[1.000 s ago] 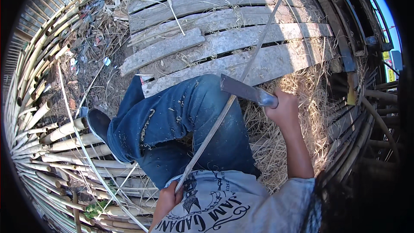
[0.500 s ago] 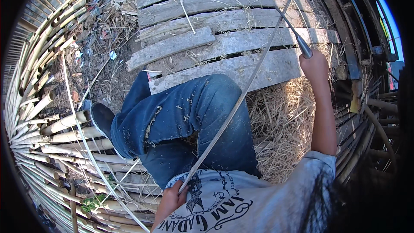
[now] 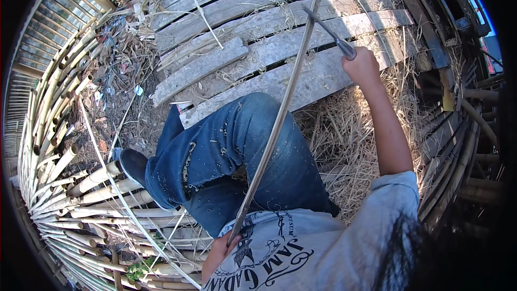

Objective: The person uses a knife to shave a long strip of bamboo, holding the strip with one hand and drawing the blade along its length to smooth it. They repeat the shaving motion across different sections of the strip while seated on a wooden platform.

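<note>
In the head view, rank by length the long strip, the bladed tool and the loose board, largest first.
1. Long strip, in the left hand
2. Loose board
3. Bladed tool, in the right hand

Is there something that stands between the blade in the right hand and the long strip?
Nothing visible does. The blade in the right hand crosses the upper part of the strip in this view; whether they touch, I cannot tell. The left hand grips the strip's lower part directly.
</note>
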Demonstrator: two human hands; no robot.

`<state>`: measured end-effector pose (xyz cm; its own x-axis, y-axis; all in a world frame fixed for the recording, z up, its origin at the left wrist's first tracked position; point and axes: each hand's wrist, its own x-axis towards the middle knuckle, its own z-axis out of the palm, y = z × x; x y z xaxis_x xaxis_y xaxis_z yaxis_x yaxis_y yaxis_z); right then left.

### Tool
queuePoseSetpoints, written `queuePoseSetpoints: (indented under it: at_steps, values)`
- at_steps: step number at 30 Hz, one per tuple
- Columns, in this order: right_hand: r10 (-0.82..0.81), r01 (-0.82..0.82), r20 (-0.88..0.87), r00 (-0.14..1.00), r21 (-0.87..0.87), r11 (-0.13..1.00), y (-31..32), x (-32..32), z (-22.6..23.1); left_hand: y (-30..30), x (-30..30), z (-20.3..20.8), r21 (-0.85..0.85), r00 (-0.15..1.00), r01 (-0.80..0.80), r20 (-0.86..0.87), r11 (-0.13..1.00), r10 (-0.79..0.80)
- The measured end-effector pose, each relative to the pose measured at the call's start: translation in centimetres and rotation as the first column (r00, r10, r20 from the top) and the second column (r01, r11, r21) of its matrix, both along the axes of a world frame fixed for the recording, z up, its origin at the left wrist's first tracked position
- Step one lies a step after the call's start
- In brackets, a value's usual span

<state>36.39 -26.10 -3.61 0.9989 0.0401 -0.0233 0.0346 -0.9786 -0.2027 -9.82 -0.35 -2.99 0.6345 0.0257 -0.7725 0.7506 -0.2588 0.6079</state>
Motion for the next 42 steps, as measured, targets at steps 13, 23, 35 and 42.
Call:
queuePoseSetpoints:
  at_steps: [13,23,35,42]
  values:
    - [0.55,-0.552,0.052,0.833,0.13,0.824,2.6,-5.5,-2.3,0.1,-0.1,-0.1,-0.017,0.998,0.02,-0.055,1.0,-0.021]
    - [0.501,-0.517,0.216,0.838,0.018,0.856,2.3,-0.9,-4.1,-1.7,-1.3,-0.3,0.044,1.0,-0.03,0.005,0.999,0.029]
    - [-0.393,0.396,0.062,0.917,-0.038,0.917,-11.2,3.0,1.0,-1.5,-5.5,-1.1,0.055,0.965,-0.101,0.25,0.993,0.084]
    - [0.182,-0.228,0.172,0.968,0.303,0.925,-3.0,-10.1,0.8,-0.9,-2.8,0.0,-0.098,0.985,-0.168,0.011,0.981,0.17]
